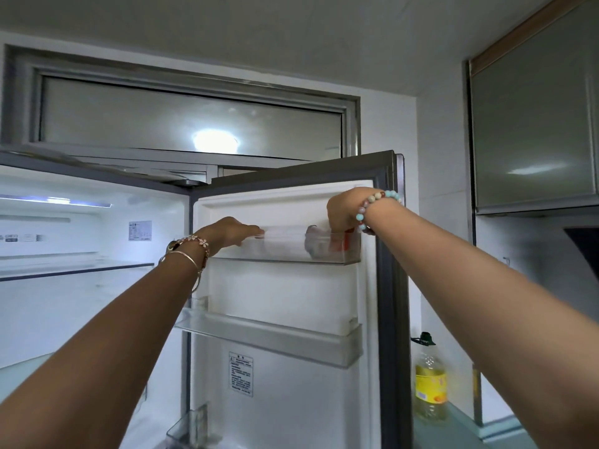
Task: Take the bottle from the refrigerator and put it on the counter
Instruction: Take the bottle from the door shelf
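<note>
The refrigerator door [291, 286] stands open in front of me, its inner side facing me. In its top clear door bin [285, 254] a pale bottle with a red label [337, 244] stands at the right end, seen blurred through the plastic. My right hand [345, 210] reaches down into the bin from above, with its fingers closed around the bottle's top. My left hand [231, 231] lies flat on the bin's left rim, fingers stretched out and holding nothing. The counter [466, 432] shows at the bottom right, beyond the door's edge.
A yellow-labelled oil bottle [429, 380] stands on the counter close to the door's edge. A grey wall cabinet [531, 124] hangs at upper right. Two lower door bins [269, 335] look bare. The lit fridge interior [81, 270] is on the left.
</note>
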Available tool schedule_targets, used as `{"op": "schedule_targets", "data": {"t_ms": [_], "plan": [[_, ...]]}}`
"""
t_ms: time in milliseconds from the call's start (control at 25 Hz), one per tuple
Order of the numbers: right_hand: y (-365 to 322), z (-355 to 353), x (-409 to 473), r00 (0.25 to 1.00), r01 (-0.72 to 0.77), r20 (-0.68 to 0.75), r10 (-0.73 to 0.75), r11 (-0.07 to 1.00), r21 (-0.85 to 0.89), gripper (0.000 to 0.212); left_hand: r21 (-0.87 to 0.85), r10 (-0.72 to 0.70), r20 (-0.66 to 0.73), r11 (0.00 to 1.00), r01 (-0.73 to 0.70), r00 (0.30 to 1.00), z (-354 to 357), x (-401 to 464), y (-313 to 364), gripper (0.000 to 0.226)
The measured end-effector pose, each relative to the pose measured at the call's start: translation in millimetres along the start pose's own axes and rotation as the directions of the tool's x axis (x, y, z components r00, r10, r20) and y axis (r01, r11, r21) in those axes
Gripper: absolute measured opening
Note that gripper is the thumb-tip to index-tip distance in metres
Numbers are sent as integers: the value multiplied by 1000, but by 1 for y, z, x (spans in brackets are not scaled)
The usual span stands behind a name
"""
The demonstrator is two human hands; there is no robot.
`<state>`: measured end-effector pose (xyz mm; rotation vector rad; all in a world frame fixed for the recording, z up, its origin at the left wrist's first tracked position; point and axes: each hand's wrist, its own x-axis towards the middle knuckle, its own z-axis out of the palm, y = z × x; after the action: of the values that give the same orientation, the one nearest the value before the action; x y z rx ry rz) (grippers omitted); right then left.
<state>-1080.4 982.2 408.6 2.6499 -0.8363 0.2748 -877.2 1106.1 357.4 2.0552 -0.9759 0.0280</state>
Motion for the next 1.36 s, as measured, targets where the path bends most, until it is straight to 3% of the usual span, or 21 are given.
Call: {"op": "schedule_targets", "data": {"t_ms": [80,200,440,520,600,680,800,880,1000,1160,1360], "plan": [[3,2,1,1000,-17,13,18,997,-81,42,-109,-25,-27,994,22,999,6,1,-1,66],[8,7,1,999,-1,34,4,997,-81,37,-239,-59,-81,970,38,995,14,1,2,81],[26,25,9,998,27,-65,-15,982,185,32,-519,-74,-287,850,-90,955,15,-5,5,39],[29,29,8,990,75,-138,-25,928,364,27,-587,-91,-344,797,-138,934,8,-8,5,31],[34,28,4,968,162,-250,11,732,661,23,-667,-108,-359,725,-174,927,0,-12,8,29],[35,19,-2,932,280,-342,122,359,890,22,-755,-140,-351,627,-191,926,-5,-21,13,25],[26,-2,-5,886,428,-366,286,-198,882,32,-874,-206,-279,460,-159,938,-6,-41,21,18],[13,-13,-8,878,457,-345,330,-370,809,39,-951,-233,-96,309,-20,968,-2,-56,20,13],[-9,-22,-9,877,459,-377,299,-288,840,31,-979,-236,123,129,156,964,11,-78,9,14],[-52,-23,-6,903,428,-396,167,-264,864,35,-967,-267,200,100,234,943,18,-106,-22,22],[-106,-9,5,929,364,-365,58,-311,878,16,-950,-333,234,121,287,914,5,-131,-64,23]]}}
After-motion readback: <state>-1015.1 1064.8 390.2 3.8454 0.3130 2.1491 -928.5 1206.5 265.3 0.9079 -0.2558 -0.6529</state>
